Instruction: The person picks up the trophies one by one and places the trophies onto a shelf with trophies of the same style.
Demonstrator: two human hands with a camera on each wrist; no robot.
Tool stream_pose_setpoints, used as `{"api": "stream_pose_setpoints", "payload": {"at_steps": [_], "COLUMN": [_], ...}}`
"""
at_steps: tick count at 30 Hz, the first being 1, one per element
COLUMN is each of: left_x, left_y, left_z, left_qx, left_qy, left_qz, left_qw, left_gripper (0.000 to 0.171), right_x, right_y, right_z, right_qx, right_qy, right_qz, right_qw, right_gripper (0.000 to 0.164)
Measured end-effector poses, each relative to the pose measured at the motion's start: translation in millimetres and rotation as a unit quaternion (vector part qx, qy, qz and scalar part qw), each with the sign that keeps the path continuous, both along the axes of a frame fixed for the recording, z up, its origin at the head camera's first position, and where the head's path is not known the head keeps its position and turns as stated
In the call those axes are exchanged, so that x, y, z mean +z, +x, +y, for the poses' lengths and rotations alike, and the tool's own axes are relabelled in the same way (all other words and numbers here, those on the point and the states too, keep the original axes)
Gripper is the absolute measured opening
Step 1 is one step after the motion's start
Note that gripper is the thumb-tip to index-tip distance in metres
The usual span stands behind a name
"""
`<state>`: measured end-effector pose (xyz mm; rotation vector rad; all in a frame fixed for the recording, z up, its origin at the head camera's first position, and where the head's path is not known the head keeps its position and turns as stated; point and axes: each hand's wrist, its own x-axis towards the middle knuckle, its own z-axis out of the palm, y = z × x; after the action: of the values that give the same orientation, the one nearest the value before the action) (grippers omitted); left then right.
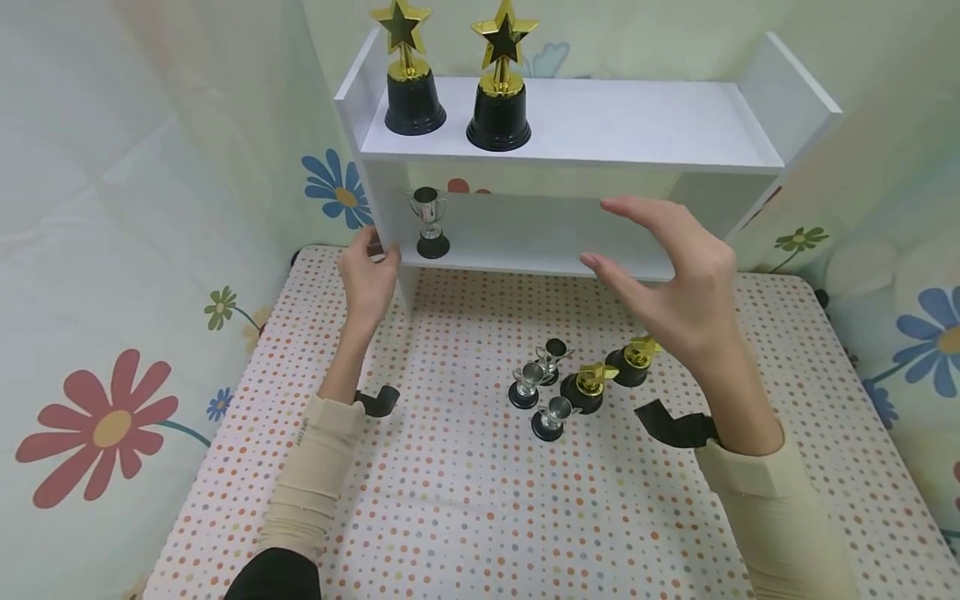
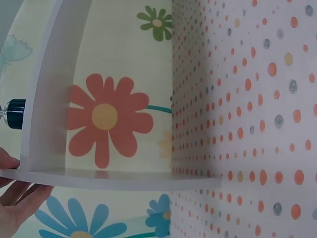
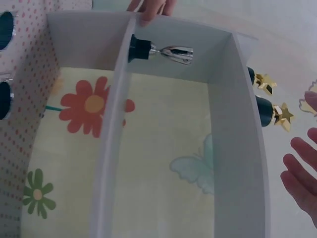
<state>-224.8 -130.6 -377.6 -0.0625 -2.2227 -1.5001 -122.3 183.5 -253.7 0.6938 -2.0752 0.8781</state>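
Observation:
A white two-tier shelf (image 1: 637, 125) stands at the back of the table. My left hand (image 1: 367, 283) grips its left side panel near the lower board, with the thumb on one face and the fingers on the other, as the left wrist view shows. Beside that hand, a silver trophy cup (image 1: 431, 218) on a black base stands upright on the lower board. My right hand (image 1: 686, 287) is raised in front of the shelf's right part, thumb and fingers spread apart, holding nothing. Two gold star trophies (image 1: 500, 117) stand on the top board, toward the left.
On the dotted tablecloth (image 1: 450, 500), in front of the shelf, stand three small silver trophy cups (image 1: 553, 417) and two gold star trophies (image 1: 587, 392). Flower-printed cloth (image 1: 112, 208) hangs at the back and sides.

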Motion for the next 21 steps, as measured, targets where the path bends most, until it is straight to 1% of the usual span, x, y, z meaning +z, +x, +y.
{"api": "stream_pose_setpoints", "payload": {"at_steps": [5, 10, 14, 17, 21], "left_x": [1.5, 3.9, 4.1, 3.3, 1.3], "left_y": [-0.6, -0.4, -0.4, 0.3, 1.0], "left_z": [0, -1, -1, -1, 0], "left_qx": [0.001, 0.001, 0.004, 0.004, 0.005], "left_qy": [0.000, -0.001, -0.005, -0.005, -0.003], "left_qz": [-0.006, -0.008, -0.013, -0.018, -0.015], "left_qw": [1.0000, 1.0000, 0.9999, 0.9998, 0.9999], "left_gripper": [0.027, 0.028, 0.027, 0.028, 0.028], "right_x": [-18.0, -29.2, -35.8, -44.6, -64.6], "right_y": [14.0, 26.6, 37.1, 44.1, 51.7], "right_z": [12, 19, 24, 31, 46], "right_qx": [0.012, 0.023, 0.039, 0.042, 0.036], "right_qy": [-0.005, -0.012, -0.027, -0.031, -0.022], "right_qz": [-0.001, 0.000, -0.005, -0.018, -0.052], "right_qw": [1.000, 1.000, 0.999, 0.998, 0.998], "right_gripper": [0.043, 0.058, 0.059, 0.059, 0.061]}}
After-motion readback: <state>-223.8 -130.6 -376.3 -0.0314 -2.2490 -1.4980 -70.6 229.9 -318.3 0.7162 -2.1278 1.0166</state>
